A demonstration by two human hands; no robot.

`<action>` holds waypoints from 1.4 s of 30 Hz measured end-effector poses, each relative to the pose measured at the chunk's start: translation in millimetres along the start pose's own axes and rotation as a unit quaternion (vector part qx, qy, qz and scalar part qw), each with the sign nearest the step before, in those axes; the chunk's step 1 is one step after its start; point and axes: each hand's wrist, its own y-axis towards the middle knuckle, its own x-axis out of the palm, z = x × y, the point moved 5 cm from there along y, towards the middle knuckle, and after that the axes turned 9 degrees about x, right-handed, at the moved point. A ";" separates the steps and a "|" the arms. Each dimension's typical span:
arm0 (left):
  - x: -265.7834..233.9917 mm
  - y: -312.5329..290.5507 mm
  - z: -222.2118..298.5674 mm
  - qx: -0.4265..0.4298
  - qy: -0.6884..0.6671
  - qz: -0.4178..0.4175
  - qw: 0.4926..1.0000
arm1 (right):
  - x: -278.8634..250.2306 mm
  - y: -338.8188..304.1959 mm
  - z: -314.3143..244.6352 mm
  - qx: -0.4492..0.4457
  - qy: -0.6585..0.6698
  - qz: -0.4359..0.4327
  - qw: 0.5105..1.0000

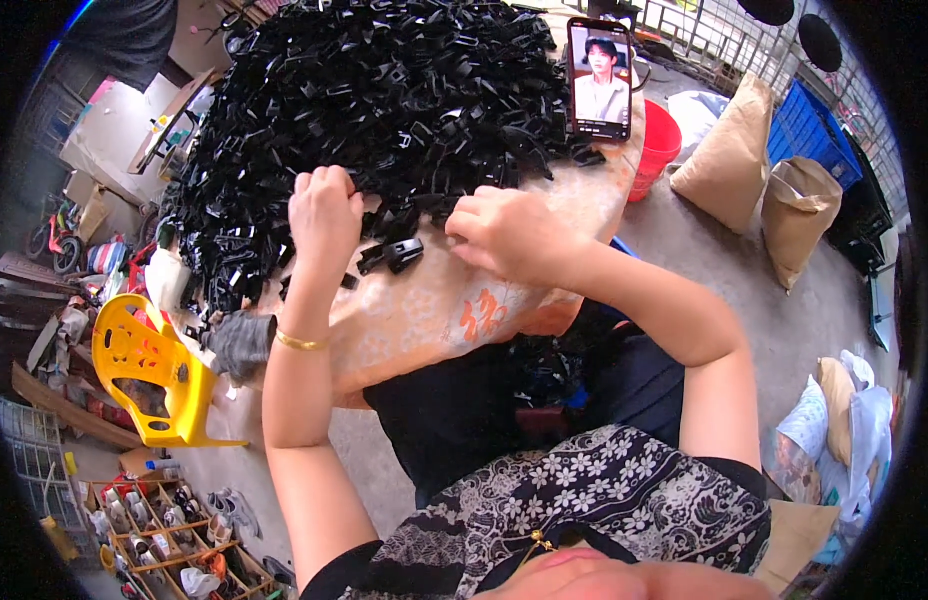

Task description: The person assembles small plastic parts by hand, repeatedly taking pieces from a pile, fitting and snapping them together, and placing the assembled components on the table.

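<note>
Orange-patterned table [404,335] bears heaped glossy, angular black pieces [384,110]; left hand [326,215] and right hand [496,230] curl over its near side, contents impossible to tell; yellow chair [166,362] left of it, creased sacks [726,155] right.

Hidden and cropped
Left hand [326,215] and right hand [499,232] hide any held piece; black pile [384,90] is cut off at twelve o'clock.

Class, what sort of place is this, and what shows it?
Probably a home workspace: black parts heaped on a table, with a shoe rack nearby.
</note>
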 end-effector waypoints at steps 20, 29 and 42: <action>-19.0 -35.8 116.5 0.207 -0.362 -0.116 0.901 | -26.7 -20.5 25.6 0.050 0.158 -0.029 0.986; -5.9 -37.9 105.9 0.076 -0.364 -0.145 0.917 | -33.5 -23.7 29.2 0.108 0.318 -0.009 0.942; 2.1 -34.8 105.7 -0.036 -0.459 -0.231 0.857 | -28.5 -38.2 55.5 0.105 0.171 -0.061 0.978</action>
